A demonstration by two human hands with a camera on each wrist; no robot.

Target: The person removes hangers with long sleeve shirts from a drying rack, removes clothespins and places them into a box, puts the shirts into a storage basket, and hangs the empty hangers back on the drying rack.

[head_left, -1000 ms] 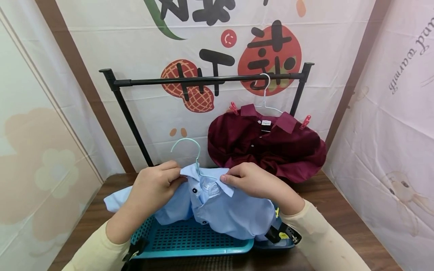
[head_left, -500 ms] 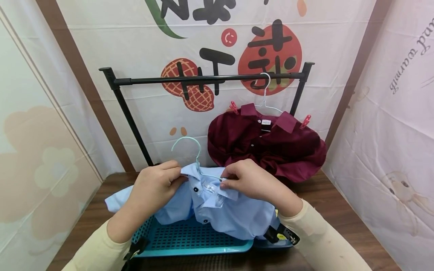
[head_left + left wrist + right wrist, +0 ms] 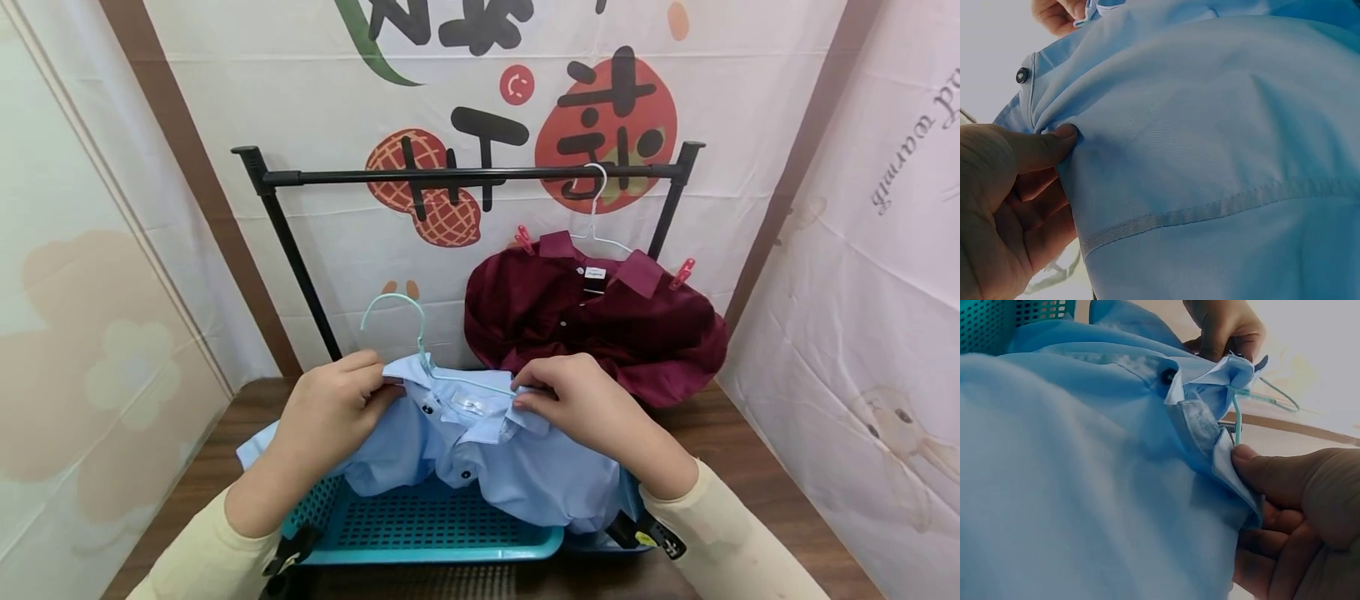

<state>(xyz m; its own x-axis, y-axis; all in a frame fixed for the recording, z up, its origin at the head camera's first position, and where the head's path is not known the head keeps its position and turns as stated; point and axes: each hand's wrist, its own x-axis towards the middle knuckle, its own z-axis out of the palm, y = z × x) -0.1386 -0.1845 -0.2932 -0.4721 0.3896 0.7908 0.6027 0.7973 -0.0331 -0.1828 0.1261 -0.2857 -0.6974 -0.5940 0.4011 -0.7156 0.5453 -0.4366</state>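
We see a small light-blue shirt (image 3: 480, 450) with dark buttons down its front, its collar spread and a pale label showing inside the neck. A mint-green hanger (image 3: 405, 333) sits in the collar, its hook standing up above the cloth. The shirt is held up over a teal perforated tray (image 3: 420, 533) on the wooden tabletop (image 3: 757, 492), with one sleeve trailing off to the left.

The left hand (image 3: 330, 412) pinches the left side of the collar — thumb and fingers curled round the fabric, as the left wrist view shows with the thumb pressed into a fold near a button. The right hand (image 3: 577, 404) pinches the right collar edge the same way; in the right wrist view its thumb (image 3: 1272, 472) lies on the collar's rim, just beside the hanger's wire.

Behind, a black rail (image 3: 465, 175) carries a dark-red shirt (image 3: 592, 325) on a white hanger (image 3: 596, 208), fastened with two red clips — one at each shoulder. It hangs just behind the right hand.
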